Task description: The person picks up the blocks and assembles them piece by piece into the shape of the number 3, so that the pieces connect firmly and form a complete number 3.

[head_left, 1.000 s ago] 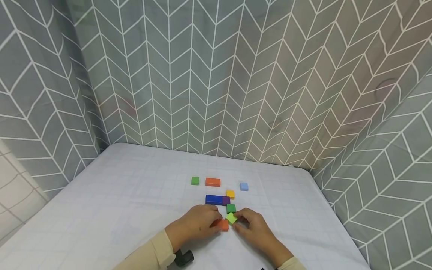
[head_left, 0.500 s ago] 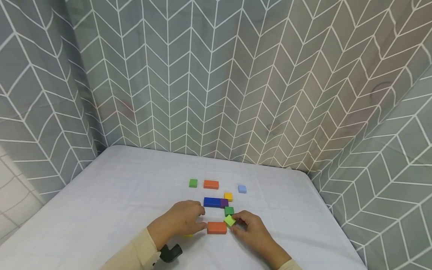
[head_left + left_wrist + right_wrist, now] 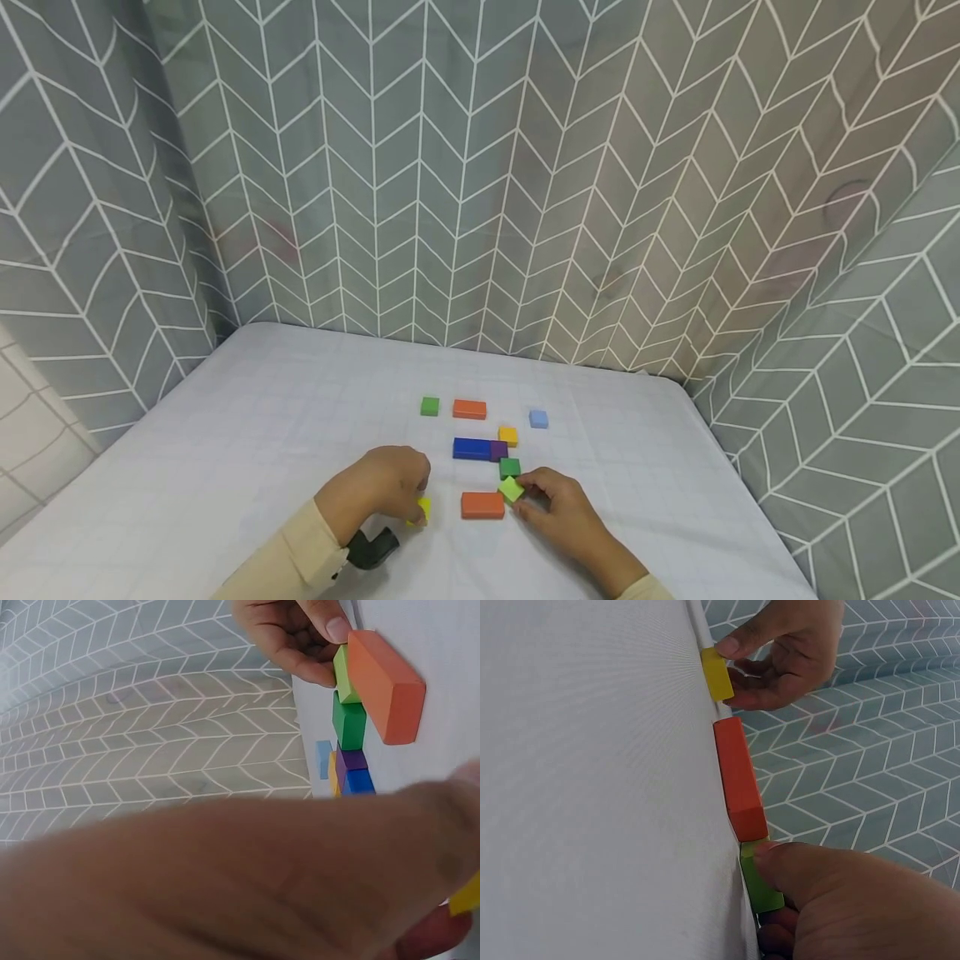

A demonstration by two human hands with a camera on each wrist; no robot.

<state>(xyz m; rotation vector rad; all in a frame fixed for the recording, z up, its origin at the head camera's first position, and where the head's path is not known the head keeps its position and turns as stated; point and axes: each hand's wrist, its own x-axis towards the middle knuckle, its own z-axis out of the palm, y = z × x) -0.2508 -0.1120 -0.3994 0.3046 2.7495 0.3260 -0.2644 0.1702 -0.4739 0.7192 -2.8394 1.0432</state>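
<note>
My left hand [image 3: 384, 487] is at the yellow block [image 3: 424, 508], left of the orange-red block [image 3: 482, 505]. In the right wrist view its thumb and a finger pinch the yellow block [image 3: 718, 674] from both sides. My right hand [image 3: 558, 507] pinches the lime green block [image 3: 511, 489], which stands turned cornerwise at the right end of the orange-red block. Just behind it lies a green block [image 3: 509, 468]. The left wrist view has the left hand large in front, hiding most of the yellow block [image 3: 466, 898].
Further back a blue block [image 3: 472, 449] touches a purple one [image 3: 498, 451], with an orange-yellow block [image 3: 507, 437] behind. A second green block [image 3: 430, 407], another orange-red block [image 3: 469, 409] and a light blue block [image 3: 538, 419] lie farther off on the white-covered table [image 3: 315, 392]. Patterned curtains enclose it.
My left hand has let go of the near orange-red block, moved left and taken hold of the yellow block. The right hand stays at the lime green block.
</note>
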